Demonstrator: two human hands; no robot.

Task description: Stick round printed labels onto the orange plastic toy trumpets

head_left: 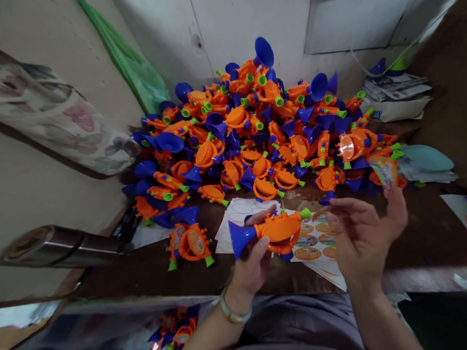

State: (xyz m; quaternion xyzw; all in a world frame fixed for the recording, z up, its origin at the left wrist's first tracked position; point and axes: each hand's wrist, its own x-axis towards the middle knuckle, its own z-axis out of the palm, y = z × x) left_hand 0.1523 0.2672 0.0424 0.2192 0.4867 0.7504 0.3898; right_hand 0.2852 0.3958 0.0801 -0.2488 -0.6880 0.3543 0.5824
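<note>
An orange toy trumpet [279, 229] with a blue bell and green mouthpiece rests in my left hand [250, 267], its fingers wrapped round the body. My right hand [361, 239] is raised to the right of it, thumb and forefinger pinched on what looks like a thin orange sticker [320, 213], partly blurred. A colourful piece of film [384, 172] shows at the tip of another, raised finger of that hand. Below lies a sheet of oval stickers [310, 253], partly covered. Left of it are white sheets with oval outlines [237, 212].
A large heap of toy trumpets [236, 117] fills the back of the brown table [142, 277]. Two stickered trumpets [191, 243] lie at front left, near a metal flask [65, 247]. More trumpets [174, 331] are below the table edge. Papers [398, 95] are stacked at back right.
</note>
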